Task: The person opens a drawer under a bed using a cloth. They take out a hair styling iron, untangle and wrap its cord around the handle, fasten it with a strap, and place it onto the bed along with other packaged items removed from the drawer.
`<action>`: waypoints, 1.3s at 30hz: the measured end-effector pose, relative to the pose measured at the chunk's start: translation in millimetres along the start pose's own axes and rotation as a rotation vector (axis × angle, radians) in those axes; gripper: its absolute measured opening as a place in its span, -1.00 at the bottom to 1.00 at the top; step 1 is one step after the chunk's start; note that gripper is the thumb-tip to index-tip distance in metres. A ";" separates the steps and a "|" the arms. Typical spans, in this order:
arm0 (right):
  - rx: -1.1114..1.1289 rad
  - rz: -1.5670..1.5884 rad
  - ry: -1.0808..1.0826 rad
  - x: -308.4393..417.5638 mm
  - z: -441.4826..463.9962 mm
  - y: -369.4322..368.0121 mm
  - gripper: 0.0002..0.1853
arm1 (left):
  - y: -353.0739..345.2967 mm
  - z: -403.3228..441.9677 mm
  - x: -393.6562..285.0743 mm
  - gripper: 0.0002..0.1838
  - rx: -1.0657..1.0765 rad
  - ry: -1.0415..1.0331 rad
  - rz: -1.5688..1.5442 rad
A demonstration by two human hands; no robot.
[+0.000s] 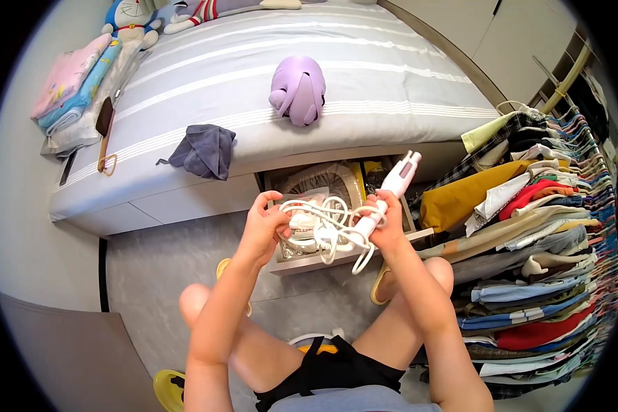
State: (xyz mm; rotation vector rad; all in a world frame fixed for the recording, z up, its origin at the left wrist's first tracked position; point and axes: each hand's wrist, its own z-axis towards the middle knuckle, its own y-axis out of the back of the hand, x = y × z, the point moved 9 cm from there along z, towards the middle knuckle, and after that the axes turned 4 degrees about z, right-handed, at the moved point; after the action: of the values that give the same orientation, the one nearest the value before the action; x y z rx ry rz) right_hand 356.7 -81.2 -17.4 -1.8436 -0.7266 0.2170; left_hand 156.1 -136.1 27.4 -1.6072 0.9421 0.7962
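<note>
My right hand [386,223] is closed around a slim white and pink corded appliance [401,175] that looks like a curling iron, its far end pointing up and to the right. A loosely looped white cord [327,218] hangs from it across to my left hand [264,225], whose thumb and fingers pinch some of the loops. Both hands are above an open drawer [316,263] in the bed base. Inside lie clear plastic bags and a yellow item [372,168], partly hidden by the cord and hands.
On the striped bed [206,75] are a purple rounded object [299,89], a dark grey cloth pouch [204,152], folded blankets [72,75], a wooden-handled brush [105,127] and plush toys [132,24]. Hanging clothes [522,226] crowd the right side. A yellow stool [169,390] stands lower left.
</note>
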 end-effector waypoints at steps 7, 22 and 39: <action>-0.005 0.233 -0.120 -11.3 15.8 19.6 -0.79 | -44.3 -33.8 -47.6 -0.88 -0.236 -0.958 1.352; -0.041 0.053 0.140 6.9 8.5 8.1 -0.78 | -53.0 -16.9 18.1 -0.60 0.205 -0.398 0.896; 0.061 -0.085 0.178 2.7 0.3 1.6 -0.78 | -79.9 -34.7 21.8 -0.79 0.296 -0.903 1.391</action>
State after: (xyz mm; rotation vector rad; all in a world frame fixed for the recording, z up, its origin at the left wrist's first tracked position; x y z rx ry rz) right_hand 359.3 -79.7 -18.4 -1.7446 -0.6648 0.0196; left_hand 237.9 -163.6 51.9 -0.0066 1.2927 1.9430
